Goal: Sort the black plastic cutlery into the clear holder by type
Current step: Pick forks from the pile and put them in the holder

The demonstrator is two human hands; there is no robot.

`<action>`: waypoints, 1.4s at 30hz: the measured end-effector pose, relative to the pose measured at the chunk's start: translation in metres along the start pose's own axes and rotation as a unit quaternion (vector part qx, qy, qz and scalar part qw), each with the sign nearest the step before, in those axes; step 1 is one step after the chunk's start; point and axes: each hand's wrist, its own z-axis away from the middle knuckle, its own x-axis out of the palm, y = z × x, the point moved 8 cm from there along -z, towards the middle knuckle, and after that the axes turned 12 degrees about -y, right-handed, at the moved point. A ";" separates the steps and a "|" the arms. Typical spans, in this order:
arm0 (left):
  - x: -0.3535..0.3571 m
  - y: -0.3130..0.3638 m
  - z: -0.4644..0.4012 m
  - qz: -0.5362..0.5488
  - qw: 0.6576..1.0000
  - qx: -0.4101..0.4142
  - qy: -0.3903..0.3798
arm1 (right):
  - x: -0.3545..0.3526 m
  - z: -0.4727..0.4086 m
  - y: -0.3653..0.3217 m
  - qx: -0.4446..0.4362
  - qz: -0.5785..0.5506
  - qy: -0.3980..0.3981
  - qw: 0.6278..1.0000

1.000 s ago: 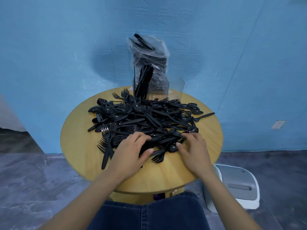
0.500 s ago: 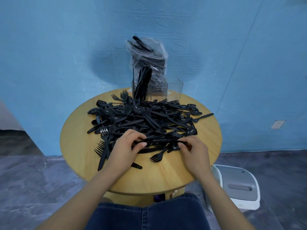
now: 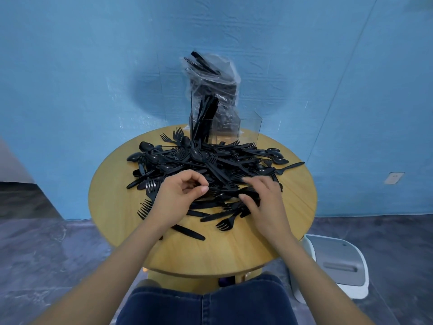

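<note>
Both hands work the near edge of the cutlery pile (image 3: 206, 167).

Left hand (image 3: 178, 198) curls, thumb and fingers pinching a black piece lying crosswise; right hand (image 3: 264, 202) fingers curl onto neighbouring pieces. The clear holder (image 3: 225, 127) stands behind the pile; bare round table (image 3: 222, 252) lies nearer.

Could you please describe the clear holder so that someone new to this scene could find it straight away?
Start at the round wooden table and look to its far edge by the blue wall. The clear holder stands upright there, behind the cutlery pile. Unlike the crinkled plastic bag behind it, it has flat transparent walls, with black handles standing in its left compartment.
</note>
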 end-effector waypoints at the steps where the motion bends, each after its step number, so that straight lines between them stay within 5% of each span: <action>1: 0.000 0.003 0.000 0.006 1.000 0.006 -0.006 | 0.004 -0.006 -0.007 -0.021 0.019 -0.011 1.000; 8: -0.014 0.005 0.003 0.072 0.996 0.029 0.031 | 0.009 -0.018 -0.026 -0.064 0.009 -0.052 0.997; 11: -0.013 -0.012 0.007 0.114 0.991 -0.041 0.064 | 0.007 -0.016 -0.032 -0.056 -0.018 -0.034 0.998; 15: 0.013 -0.024 0.009 0.135 0.984 -0.113 -0.004 | 0.012 -0.013 -0.042 -0.057 -0.036 -0.019 0.998; 23: 0.016 -0.015 0.011 0.283 0.956 -0.075 0.037 | 0.029 -0.007 -0.076 -0.118 0.111 -0.023 0.987; 29: -0.008 -0.026 0.017 0.334 0.932 -0.100 0.097 | 0.050 -0.014 -0.083 -0.126 -0.023 -0.176 0.976; 42: -0.034 -0.031 0.028 0.356 0.923 -0.064 0.132 | 0.053 -0.016 -0.111 -0.161 -0.041 -0.161 0.973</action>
